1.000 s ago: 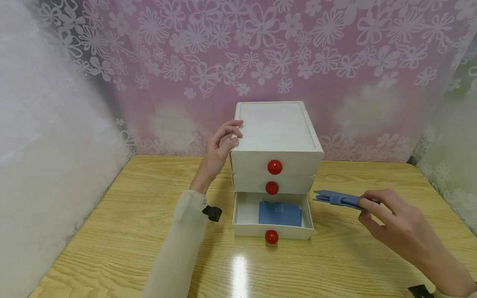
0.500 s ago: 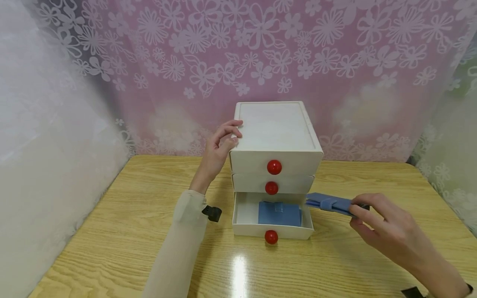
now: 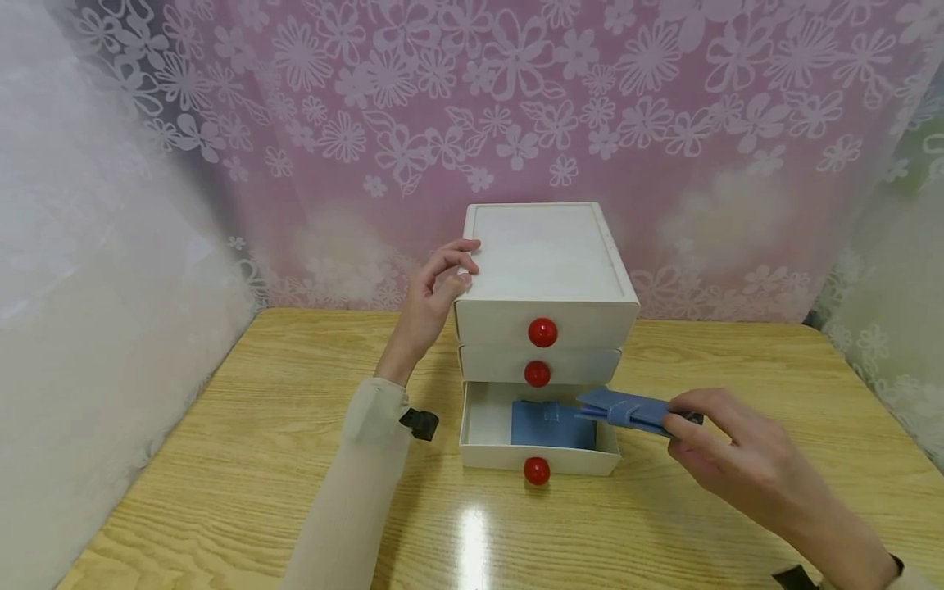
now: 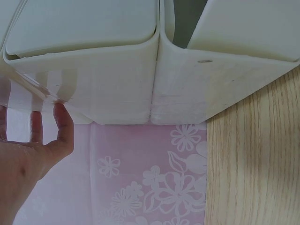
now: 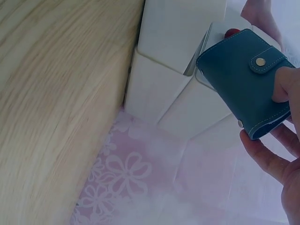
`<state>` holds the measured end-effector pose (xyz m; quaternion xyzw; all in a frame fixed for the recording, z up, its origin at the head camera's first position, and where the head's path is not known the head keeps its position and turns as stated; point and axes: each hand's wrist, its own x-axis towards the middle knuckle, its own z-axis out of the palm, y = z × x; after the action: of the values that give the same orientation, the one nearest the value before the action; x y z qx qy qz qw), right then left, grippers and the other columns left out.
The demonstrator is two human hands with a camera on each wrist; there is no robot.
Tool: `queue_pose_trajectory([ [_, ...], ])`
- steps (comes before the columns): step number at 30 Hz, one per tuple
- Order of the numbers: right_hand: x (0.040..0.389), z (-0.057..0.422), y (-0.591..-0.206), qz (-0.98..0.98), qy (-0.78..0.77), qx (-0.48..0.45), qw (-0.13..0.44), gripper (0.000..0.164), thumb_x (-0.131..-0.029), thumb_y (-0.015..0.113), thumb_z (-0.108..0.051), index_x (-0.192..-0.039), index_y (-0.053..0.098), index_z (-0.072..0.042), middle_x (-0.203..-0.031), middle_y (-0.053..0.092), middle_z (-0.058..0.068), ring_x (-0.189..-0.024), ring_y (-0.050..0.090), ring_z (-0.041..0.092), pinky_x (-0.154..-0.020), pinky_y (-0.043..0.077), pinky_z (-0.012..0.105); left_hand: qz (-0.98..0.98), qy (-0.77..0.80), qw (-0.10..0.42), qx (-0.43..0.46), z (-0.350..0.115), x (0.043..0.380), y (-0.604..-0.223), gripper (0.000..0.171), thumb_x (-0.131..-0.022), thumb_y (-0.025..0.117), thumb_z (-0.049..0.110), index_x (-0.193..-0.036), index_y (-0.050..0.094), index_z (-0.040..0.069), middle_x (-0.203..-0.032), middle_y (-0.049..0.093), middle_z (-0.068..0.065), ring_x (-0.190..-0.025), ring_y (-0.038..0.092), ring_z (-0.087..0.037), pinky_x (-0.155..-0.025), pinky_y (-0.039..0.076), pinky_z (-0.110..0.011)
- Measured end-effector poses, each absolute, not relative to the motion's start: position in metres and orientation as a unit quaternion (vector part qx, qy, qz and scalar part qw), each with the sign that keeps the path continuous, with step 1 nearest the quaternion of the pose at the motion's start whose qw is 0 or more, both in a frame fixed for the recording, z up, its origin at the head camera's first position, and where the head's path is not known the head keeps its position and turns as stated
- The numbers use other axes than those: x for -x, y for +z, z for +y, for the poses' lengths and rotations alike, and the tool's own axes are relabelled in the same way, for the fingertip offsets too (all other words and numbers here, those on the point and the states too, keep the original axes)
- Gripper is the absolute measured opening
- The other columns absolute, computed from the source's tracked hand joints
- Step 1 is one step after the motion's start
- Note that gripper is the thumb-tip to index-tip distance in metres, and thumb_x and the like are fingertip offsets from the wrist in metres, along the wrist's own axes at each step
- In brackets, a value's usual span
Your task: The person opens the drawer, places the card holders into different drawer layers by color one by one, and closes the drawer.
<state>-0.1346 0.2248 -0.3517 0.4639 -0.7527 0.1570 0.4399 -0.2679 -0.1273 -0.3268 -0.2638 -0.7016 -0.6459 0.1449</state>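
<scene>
A small white drawer cabinet (image 3: 546, 250) with red knobs stands on the table, its bottom drawer (image 3: 483, 456) pulled out. A blue wallet (image 3: 542, 430) with a strap lies flat in that drawer. My right hand (image 3: 745, 459) pinches a second blue wallet (image 3: 640, 411) by its right end, thumb on one face and fingers on the other. In the right wrist view this wallet (image 5: 234, 70) shows white stitching and a snap strap. It hangs tilted over the drawer's right side. My left hand (image 3: 429, 299) rests with its fingertips on the cabinet's upper left edge, beside it in the left wrist view.
The upper two drawers, with a red knob (image 3: 543, 332) and another red knob (image 3: 537, 374), are pushed in. A wood-grain table (image 3: 295, 459) lies beneath. Behind it hangs a pink flowered curtain (image 3: 369, 164), with pale sheeting on both sides.
My right hand has moved left with the wallet, from beside the cabinet to over the right part of the open drawer. My left hand stays in place.
</scene>
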Motion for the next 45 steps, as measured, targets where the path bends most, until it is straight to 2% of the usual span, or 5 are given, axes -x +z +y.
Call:
queue_pose_trajectory([
  [5, 0.134, 0.221, -0.354, -0.758, 0.156, -0.465, 0.431, 0.043, -0.108, 0.045, -0.035, -0.091, 0.073, -0.008, -0.089, 0.068, 0.01, -0.07, 0.063, 0.019, -0.058, 0.053, 0.023, -0.704, -0.644, 0.145, 0.263, -0.127, 0.267, -0.327, 0.025, -0.096, 0.05, 0.02, -0.105, 0.063, 0.001, -0.146, 0.057, -0.006, -0.146, 0.043, -0.016, -0.118, 0.036, -0.057],
  [12, 0.137, 0.213, -0.356, -0.752, 0.161, -0.478, 0.424, 0.04, -0.108, 0.047, -0.034, -0.091, 0.073, -0.009, -0.091, 0.069, 0.009, -0.073, 0.064, 0.019, -0.06, 0.052, 0.024, -0.705, -0.642, 0.147, 0.262, -0.128, 0.267, -0.327, 0.024, -0.095, 0.05, 0.021, -0.105, 0.063, 0.003, -0.147, 0.056, -0.004, -0.146, 0.043, -0.013, -0.119, 0.035, -0.056],
  [19, 0.138, 0.208, -0.361, -0.761, 0.141, -0.485, 0.408, 0.04, -0.109, 0.044, -0.036, -0.095, 0.073, -0.011, -0.095, 0.07, 0.005, -0.077, 0.067, 0.017, -0.064, 0.057, 0.028, -0.706, -0.642, 0.144, 0.262, -0.128, 0.266, -0.328, 0.024, -0.095, 0.05, 0.022, -0.105, 0.063, 0.004, -0.147, 0.056, -0.004, -0.145, 0.043, -0.013, -0.118, 0.036, -0.056],
  [45, 0.159, 0.191, -0.373, -0.766, 0.135, -0.498, 0.382, 0.041, -0.11, 0.04, -0.037, -0.103, 0.074, -0.015, -0.102, 0.071, 0.005, -0.085, 0.07, 0.018, -0.067, 0.061, 0.035, -0.702, -0.645, 0.146, 0.265, -0.127, 0.268, -0.326, 0.025, -0.095, 0.05, 0.022, -0.105, 0.063, 0.002, -0.147, 0.056, -0.006, -0.145, 0.044, -0.016, -0.117, 0.037, -0.057],
])
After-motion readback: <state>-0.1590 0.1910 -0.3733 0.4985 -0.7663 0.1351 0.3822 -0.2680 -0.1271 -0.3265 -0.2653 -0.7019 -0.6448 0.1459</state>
